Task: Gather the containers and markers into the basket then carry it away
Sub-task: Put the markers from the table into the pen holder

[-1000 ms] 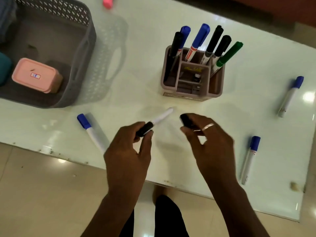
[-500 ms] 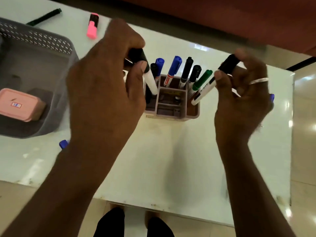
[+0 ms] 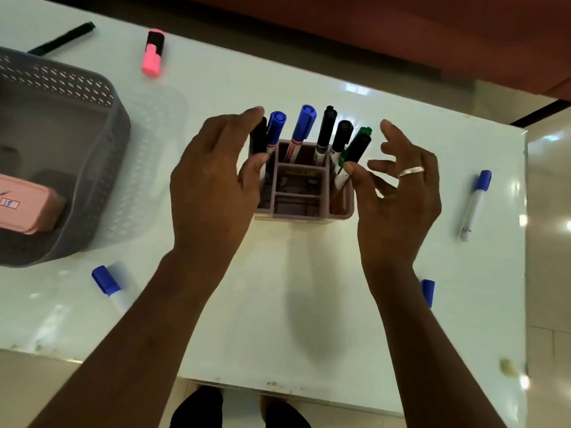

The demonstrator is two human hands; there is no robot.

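Note:
A mauve pen holder (image 3: 304, 215) stands mid-table with several blue, black and green markers upright in it. My left hand (image 3: 213, 186) is at its left corner, index fingertip and thumb pinching a black marker (image 3: 259, 135) that stands in the holder. On the holder's right side is my right hand (image 3: 398, 205), fingers spread, its thumb touching the barrel of another black marker (image 3: 355, 151) in the right compartment. The grey basket (image 3: 119, 128) sits at the left with a pink lidded container (image 3: 27, 202) inside. Loose blue-capped markers lie near the basket (image 3: 106, 281), by my right wrist (image 3: 428, 291) and at the right (image 3: 475, 202).
A pink highlighter (image 3: 153, 54) and a dark green pen (image 3: 61, 38) lie at the far left of the white table (image 3: 278, 288). The table's near edge is just above my feet, and its right edge borders tiled floor.
Both hands picked up black markers from the table, raised them above the holder, and lowered them into it. My right hand's fingers have spread apart.

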